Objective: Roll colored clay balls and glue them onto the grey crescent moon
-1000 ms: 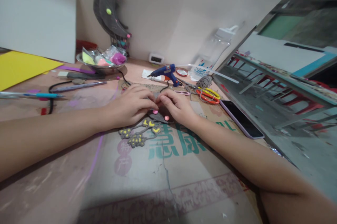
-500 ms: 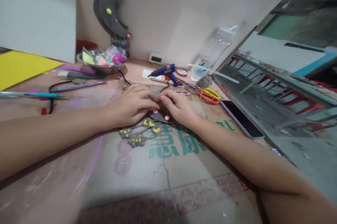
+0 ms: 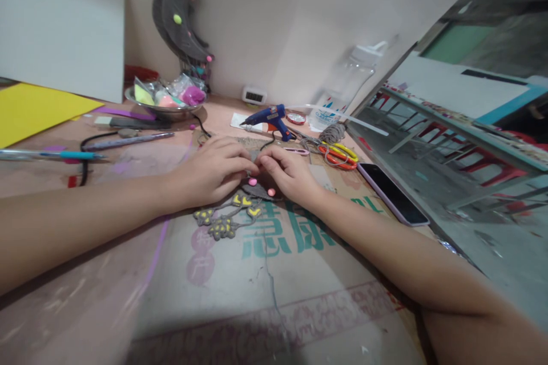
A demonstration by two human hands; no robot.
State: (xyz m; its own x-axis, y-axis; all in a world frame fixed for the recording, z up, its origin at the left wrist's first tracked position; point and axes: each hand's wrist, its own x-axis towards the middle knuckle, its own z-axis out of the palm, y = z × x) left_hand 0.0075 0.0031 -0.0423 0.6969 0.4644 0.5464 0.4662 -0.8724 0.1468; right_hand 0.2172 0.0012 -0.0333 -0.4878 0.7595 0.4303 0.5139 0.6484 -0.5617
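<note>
My left hand (image 3: 212, 173) and my right hand (image 3: 289, 173) meet fingertip to fingertip over a dark grey craft piece (image 3: 257, 191) with pink dots on it. Both hands have their fingers curled and pressed together on something small between them that I cannot make out. Just below the hands lies a grey cut-out (image 3: 225, 219) with yellow flower shapes. All of it rests on a flattened cardboard sheet (image 3: 274, 262) printed with green characters.
A blue glue gun (image 3: 269, 118), orange and yellow scissors (image 3: 338, 155), a twine ball (image 3: 331, 133) and a phone (image 3: 391, 193) lie to the right. A metal bowl of coloured clay (image 3: 165, 96), pens (image 3: 128, 139), yellow paper (image 3: 29, 108) and a dark ornament (image 3: 182, 22) sit left and behind.
</note>
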